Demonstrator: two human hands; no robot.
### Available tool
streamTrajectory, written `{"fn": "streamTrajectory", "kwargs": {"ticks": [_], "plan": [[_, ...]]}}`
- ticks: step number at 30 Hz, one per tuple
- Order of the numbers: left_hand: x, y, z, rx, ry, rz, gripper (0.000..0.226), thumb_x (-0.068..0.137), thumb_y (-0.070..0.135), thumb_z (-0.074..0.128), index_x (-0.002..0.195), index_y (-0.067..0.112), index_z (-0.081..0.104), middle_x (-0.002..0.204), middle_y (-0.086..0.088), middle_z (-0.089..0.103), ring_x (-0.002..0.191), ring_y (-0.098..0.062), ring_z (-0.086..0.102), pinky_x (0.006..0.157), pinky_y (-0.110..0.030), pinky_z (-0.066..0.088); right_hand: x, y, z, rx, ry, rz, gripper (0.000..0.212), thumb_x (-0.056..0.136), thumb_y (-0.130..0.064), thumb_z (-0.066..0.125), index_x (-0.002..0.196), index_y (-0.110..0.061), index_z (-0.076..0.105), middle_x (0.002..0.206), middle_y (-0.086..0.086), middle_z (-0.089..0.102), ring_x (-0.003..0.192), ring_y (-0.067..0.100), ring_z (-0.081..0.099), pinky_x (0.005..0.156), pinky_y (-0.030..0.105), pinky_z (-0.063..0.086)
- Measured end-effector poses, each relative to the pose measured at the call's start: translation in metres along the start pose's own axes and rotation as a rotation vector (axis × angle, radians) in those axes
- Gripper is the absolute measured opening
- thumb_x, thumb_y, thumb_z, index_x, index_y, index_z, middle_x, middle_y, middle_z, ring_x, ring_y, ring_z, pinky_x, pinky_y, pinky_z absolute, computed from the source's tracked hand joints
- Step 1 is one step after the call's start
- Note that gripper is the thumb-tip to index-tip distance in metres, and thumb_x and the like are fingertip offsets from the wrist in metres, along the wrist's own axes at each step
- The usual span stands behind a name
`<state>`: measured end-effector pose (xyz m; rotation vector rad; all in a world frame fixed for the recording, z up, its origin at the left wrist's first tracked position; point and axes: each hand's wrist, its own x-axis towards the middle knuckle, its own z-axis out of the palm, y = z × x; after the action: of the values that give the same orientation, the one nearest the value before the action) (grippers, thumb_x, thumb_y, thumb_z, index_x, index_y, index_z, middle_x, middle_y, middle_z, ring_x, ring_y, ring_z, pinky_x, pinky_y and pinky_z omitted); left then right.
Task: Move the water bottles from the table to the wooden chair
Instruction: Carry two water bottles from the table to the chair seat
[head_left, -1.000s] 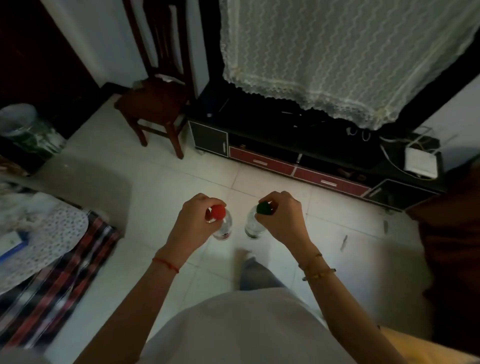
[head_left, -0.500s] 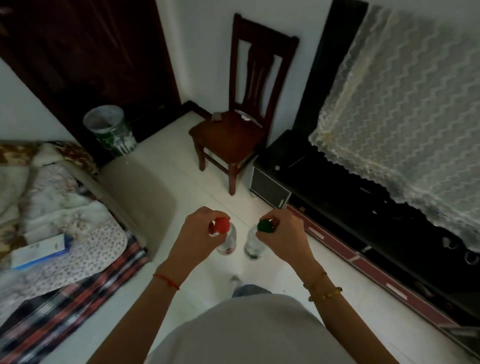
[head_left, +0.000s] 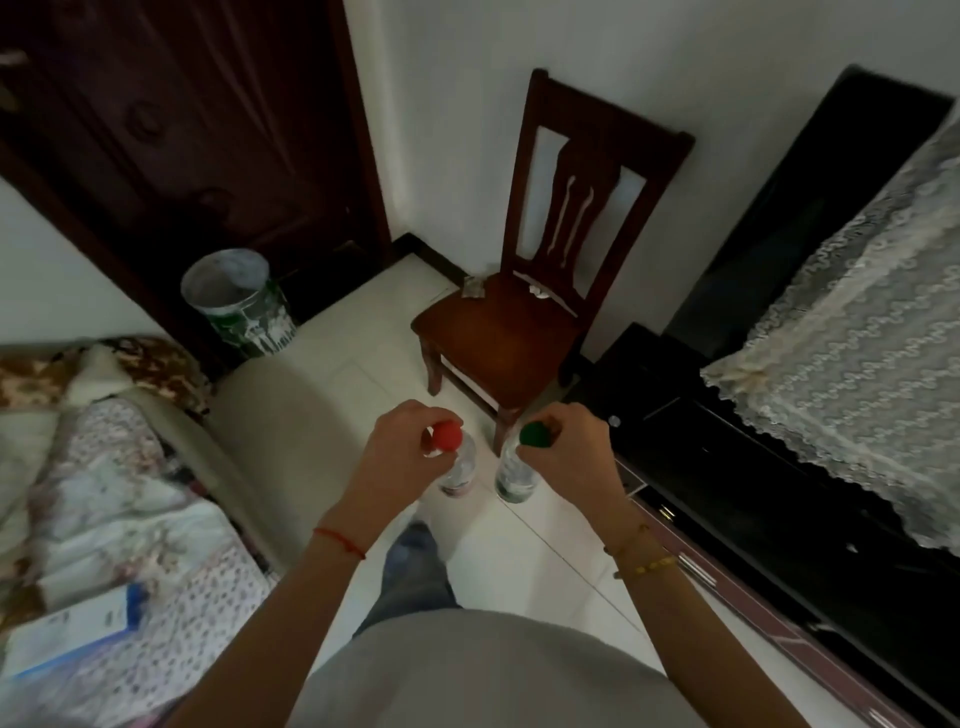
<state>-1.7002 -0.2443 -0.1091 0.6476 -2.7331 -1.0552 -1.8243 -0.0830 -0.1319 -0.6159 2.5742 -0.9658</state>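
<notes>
Just short of the wooden chair (head_left: 498, 332), your left hand (head_left: 400, 457) pinches the red-capped bottle (head_left: 457, 462) by its neck, your right hand (head_left: 566, 452) the green-capped bottle (head_left: 514, 473). Both dangle; a swing could loosen either fingertip hold, or tip them on landing.

Two water bottles carried toward a wooden chair

The red-capped bottle (head_left: 457, 462) and the green-capped bottle (head_left: 515, 470), both clear plastic, hang upright side by side above the tiled floor, each held by its neck. The wooden chair (head_left: 498, 338), dark brown with a slatted back, stands just ahead against the wall.
</notes>
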Motion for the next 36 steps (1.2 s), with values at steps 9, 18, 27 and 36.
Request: {"fn": "streamTrajectory", "kwargs": {"ticks": [9,18,27,36], "plan": [[0.156,-0.073,-0.067,-0.009,-0.144,0.128,0.035,0.072,0.011,0.076,0.105,0.015,0.069,0.1,-0.005,0.065,0.084,-0.015,0.061,0.083,-0.032,0.055,0.127,-0.071,0.041,0.067,0.093,0.119,0.022,0.073,-0.011,0.074,0.092,-0.015,0.066,0.095,0.005,0.06,0.084,0.02,0.059,0.08,0.032,0.053],[0.291,-0.112,-0.09,-0.002,-0.272,0.2,0.039,0.073,0.012,0.076,0.11,0.018,0.068,0.105,-0.006,0.063,0.089,-0.017,0.062,0.086,-0.037,0.056,0.235,-0.109,0.061,0.082,0.181,0.166,0.022,0.073,-0.01,0.074,0.088,-0.021,0.06,0.09,0.0,0.054,0.078,0.013,0.053,0.07,0.018,0.042],[0.41,-0.126,-0.071,0.004,-0.339,0.232,0.039,0.074,0.015,0.076,0.112,0.017,0.068,0.108,-0.006,0.064,0.093,-0.014,0.061,0.087,-0.03,0.054,0.339,-0.094,0.065,0.068,0.216,0.238,0.02,0.071,-0.011,0.073,0.086,-0.019,0.062,0.088,0.0,0.055,0.076,0.009,0.051,0.062,0.013,0.036],[0.525,-0.116,-0.038,-0.008,-0.383,0.271,0.038,0.071,0.017,0.079,0.107,0.019,0.069,0.104,-0.005,0.068,0.089,-0.012,0.062,0.081,-0.025,0.054,0.435,-0.068,0.053,0.051,0.218,0.342,0.02,0.073,-0.01,0.071,0.091,-0.016,0.062,0.092,0.0,0.053,0.079,0.011,0.051,0.062,0.011,0.034]]}}
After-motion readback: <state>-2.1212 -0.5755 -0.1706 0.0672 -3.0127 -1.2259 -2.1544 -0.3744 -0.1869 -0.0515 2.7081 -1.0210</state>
